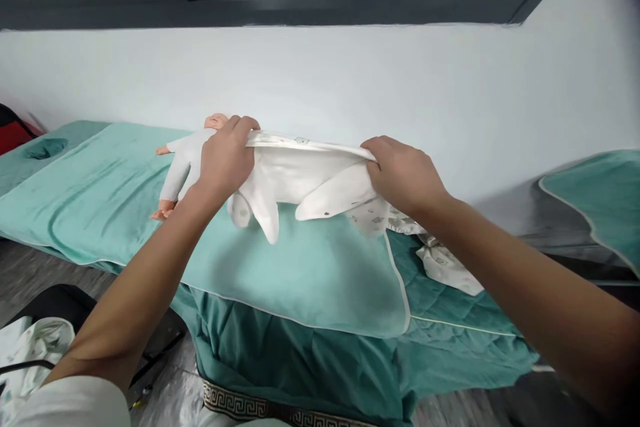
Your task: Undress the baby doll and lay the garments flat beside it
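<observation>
A small white baby garment with a faint grey print [310, 173] is stretched between my hands above the bed. My left hand [230, 153] is closed on its left end. Its right end is gripped by my right hand [403, 170], thumb and fingers pinched on the upper edge. Two white flaps, like sleeves or legs, dangle from the cloth. Behind my left hand lies a baby doll [183, 163] in a pale outfit, its head and part of its body hidden by that hand.
The bed has a light green cover [300, 280] over a darker quilted green spread [450, 327]. Crumpled printed cloth [445, 263] lies at its right. White wall [320, 73] and a dark window frame [350, 3] stand behind. More printed cloth [45, 347] sits on a black chair, lower left.
</observation>
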The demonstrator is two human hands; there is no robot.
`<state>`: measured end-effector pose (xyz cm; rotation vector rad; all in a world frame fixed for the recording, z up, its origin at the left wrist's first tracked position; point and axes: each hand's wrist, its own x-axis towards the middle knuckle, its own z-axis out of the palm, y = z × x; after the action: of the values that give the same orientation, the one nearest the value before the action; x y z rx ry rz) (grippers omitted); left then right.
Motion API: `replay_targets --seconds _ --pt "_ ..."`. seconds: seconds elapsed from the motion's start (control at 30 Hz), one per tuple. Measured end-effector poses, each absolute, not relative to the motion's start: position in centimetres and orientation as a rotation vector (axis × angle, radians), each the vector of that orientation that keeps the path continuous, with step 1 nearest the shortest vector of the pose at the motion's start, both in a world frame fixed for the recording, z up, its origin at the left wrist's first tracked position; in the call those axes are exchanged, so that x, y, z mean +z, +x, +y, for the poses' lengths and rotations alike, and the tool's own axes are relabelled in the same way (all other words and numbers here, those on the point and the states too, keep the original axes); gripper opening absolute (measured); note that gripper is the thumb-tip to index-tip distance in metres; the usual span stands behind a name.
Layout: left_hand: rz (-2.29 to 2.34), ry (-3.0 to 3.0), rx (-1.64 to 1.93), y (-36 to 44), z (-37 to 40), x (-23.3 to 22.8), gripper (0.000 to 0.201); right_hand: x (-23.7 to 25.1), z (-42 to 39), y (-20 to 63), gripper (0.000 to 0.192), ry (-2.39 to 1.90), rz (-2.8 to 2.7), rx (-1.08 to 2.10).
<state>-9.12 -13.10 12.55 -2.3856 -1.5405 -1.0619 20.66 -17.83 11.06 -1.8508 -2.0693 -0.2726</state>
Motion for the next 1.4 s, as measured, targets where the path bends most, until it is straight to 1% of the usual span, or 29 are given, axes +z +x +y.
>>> replay_targets --seconds 0.17,0.27,0.47,0.6,0.7,0.9,1.1,1.2,1.27,1.4 --pt "-1.465 -2.538 -1.141 -7.8 -14.6 12.5 0.035 10.0 -18.4 19.8 0.037 -1.851 -1.981 -0.453" --pt "-1.425 -2.527 -1.178 -6.3 -15.7 13.3 0.035 9.2 -18.1 18.3 0.035 -1.793 -1.959 -0.516" --pt "-1.527 -2.44 -1.17 -5.9 -16.4 14.3 0.028 8.3 -18.0 16.7 0.033 -1.752 -1.942 -0.663" --pt "-1.582 -2.486 -1.121 -5.0 -16.8 14.2 0.029 8.3 -18.7 14.0 0.027 -1.672 -1.934 -0.532" --pt "-1.618 -2.528 -1.015 -4.6 -17.0 14.1 0.028 8.4 -18.7 12.8 0.029 -1.643 -1.911 -0.451" --pt "-1.716 -2.423 -0.905 -6.6 -17.0 13.6 0.029 7.5 -18.2 16.2 0.033 -1.891 -1.967 -0.34" --pt "-1.646 -2.444 -0.986 -7.2 -16.4 11.8 0.021 6.3 -17.6 20.1 0.035 -1.999 -1.918 -0.131" --pt "-1.631 -2.453 -1.071 -7.5 -15.5 10.7 0.02 6.8 -17.4 21.8 0.037 -1.911 -1.82 -0.015" --pt "-1.644 -2.461 -1.14 -8.0 -14.7 10.2 0.02 7.3 -17.6 22.8 0.035 -1.814 -1.778 0.037" --pt "-1.787 -2.569 -1.174 -9.8 -13.4 9.3 0.02 8.3 -18.4 24.9 0.032 -1.773 -1.742 0.065"
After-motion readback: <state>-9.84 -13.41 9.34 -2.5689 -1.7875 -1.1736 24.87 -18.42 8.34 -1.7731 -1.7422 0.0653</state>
